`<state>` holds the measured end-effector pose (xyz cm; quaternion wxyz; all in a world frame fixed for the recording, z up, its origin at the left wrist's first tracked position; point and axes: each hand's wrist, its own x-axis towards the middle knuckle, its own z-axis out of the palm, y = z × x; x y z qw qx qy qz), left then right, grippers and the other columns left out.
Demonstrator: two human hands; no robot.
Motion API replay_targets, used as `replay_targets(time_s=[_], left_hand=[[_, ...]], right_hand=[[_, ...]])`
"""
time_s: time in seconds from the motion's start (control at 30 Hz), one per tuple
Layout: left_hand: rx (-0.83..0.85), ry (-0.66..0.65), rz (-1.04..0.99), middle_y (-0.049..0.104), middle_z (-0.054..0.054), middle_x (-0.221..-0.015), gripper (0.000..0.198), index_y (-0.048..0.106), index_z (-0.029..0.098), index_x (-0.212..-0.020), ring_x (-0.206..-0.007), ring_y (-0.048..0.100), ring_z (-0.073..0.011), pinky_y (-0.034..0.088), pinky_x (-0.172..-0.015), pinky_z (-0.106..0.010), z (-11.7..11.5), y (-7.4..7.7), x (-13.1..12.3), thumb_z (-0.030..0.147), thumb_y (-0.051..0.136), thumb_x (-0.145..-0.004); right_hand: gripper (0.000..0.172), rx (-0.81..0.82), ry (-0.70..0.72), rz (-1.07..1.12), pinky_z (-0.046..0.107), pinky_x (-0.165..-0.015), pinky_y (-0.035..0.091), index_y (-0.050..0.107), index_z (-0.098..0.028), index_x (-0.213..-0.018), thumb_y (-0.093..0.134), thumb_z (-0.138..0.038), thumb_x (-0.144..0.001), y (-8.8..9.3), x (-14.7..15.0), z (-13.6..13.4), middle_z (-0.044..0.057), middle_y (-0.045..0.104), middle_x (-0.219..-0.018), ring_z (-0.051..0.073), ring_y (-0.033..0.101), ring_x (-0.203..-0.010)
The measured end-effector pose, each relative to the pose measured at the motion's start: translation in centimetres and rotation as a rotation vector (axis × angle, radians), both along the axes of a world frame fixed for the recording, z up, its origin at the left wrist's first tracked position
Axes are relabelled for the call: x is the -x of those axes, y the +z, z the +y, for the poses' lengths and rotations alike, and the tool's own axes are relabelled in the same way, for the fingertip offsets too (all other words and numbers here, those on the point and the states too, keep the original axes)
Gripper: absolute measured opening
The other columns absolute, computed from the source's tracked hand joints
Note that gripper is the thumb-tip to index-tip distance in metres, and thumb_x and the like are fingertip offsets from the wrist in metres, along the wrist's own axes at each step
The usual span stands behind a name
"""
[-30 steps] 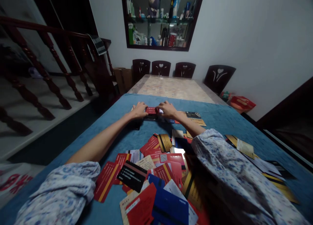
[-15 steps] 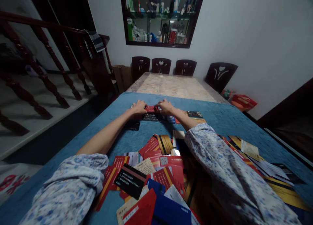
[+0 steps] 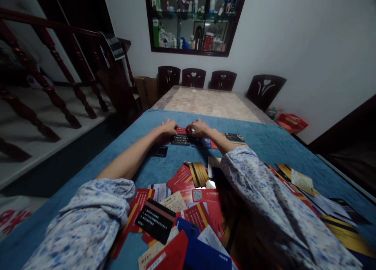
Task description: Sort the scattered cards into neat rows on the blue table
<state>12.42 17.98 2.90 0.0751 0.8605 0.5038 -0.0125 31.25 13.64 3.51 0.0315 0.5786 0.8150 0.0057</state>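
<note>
Both my arms reach far across a blue cloth (image 3: 264, 142). My left hand (image 3: 167, 128) and my right hand (image 3: 199, 128) lie either side of a red card (image 3: 182, 131), fingers curled onto its ends. A black card (image 3: 180, 140) lies just below it, and another dark card (image 3: 159, 151) sits near my left wrist. More cards (image 3: 233, 137) lie to the right of my right hand. A big loose heap of red, blue, black and gold cards (image 3: 188, 207) covers the cloth close to me, between my flowered sleeves.
Beyond the cloth the bare stone tabletop (image 3: 207, 103) runs to several dark chairs (image 3: 194, 78) at the wall. A glass wall cabinet (image 3: 194, 21) hangs above. A wooden stair railing (image 3: 58, 74) stands left. Cards (image 3: 299, 180) spread toward the right edge.
My hands have drawn a little closer together on the red card. The view has shifted slightly forward; the card heap sits lower in the picture.
</note>
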Motion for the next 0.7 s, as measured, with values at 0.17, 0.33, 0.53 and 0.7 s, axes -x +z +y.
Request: replay_targets(time_s=[0.17,0.33,0.53,0.7], left_hand=[[0.031,-0.018,0.028,0.067,-0.010,-0.114,0.037,0.072,0.021,-0.111,-0.127,0.046,-0.0353,0.041,-0.106,-0.058,0.24,0.10,0.11,0.023,0.063,-0.075],[0.021,-0.045,0.022,0.068,-0.008,-0.110,0.036,0.073,0.022,-0.105,-0.123,0.048,-0.0341,0.044,-0.105,-0.051,0.46,0.12,0.30,0.022,0.063,-0.071],[-0.011,-0.071,0.030,0.068,-0.011,-0.114,0.039,0.074,0.020,-0.108,-0.123,0.048,-0.0359,0.043,-0.103,-0.054,0.21,-0.18,0.24,0.019,0.057,-0.072],[0.009,-0.073,0.050,0.068,-0.009,-0.111,0.039,0.073,0.023,-0.109,-0.124,0.046,-0.0340,0.042,-0.105,-0.053,-0.12,0.03,0.17,0.020,0.058,-0.073]], right_hand=[[0.043,0.003,-0.001,-0.002,0.045,-0.091,0.045,0.069,-0.031,-0.128,0.056,-0.039,-0.088,-0.11,-0.27,0.09,0.011,0.067,-0.128,0.036,0.049,-0.125],[0.043,0.011,0.008,-0.005,0.041,-0.090,0.046,0.069,-0.029,-0.127,0.058,-0.041,-0.086,-0.12,-0.26,0.31,0.010,0.070,-0.124,0.035,0.051,-0.124],[0.044,0.018,0.001,0.003,0.040,-0.091,0.047,0.069,-0.027,-0.127,0.060,-0.039,-0.085,-0.21,0.01,0.60,0.009,0.071,-0.124,0.032,0.055,-0.119],[0.043,0.026,-0.006,0.002,0.042,-0.092,0.047,0.069,-0.028,-0.125,0.060,-0.039,-0.085,-0.13,0.02,0.58,0.009,0.070,-0.125,0.034,0.053,-0.122]])
